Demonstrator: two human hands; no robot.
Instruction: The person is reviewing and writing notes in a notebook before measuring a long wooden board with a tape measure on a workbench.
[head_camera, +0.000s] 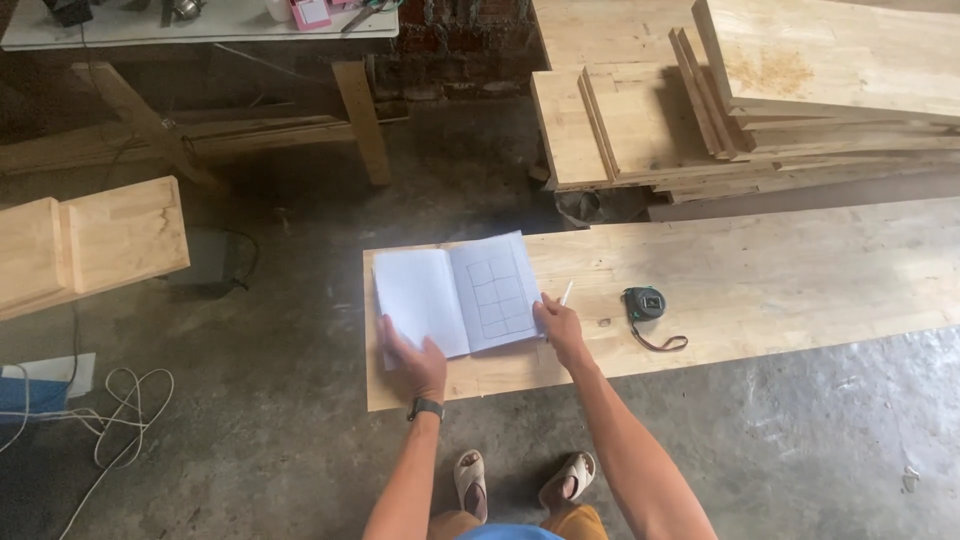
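Observation:
An open notebook (462, 292) lies on the left end of a long pale wooden board (760, 290) on the floor; its right page carries a drawn grid. My left hand (415, 362), with a dark watch on the wrist, presses flat on the lower edge of the left page. My right hand (560, 325) rests at the lower right corner of the notebook and grips a thin white pencil (566, 292) that points up and away. A dark green tape measure (645, 303) with a wrist strap lies on the board just right of that hand.
Stacked wooden panels (700, 110) fill the upper right. A wooden block (90, 245) juts in at the left, with white cables (120, 415) on the concrete floor below it. A workbench with a white top (200, 25) stands at the back left. My sandalled feet (520, 480) are near the board's front edge.

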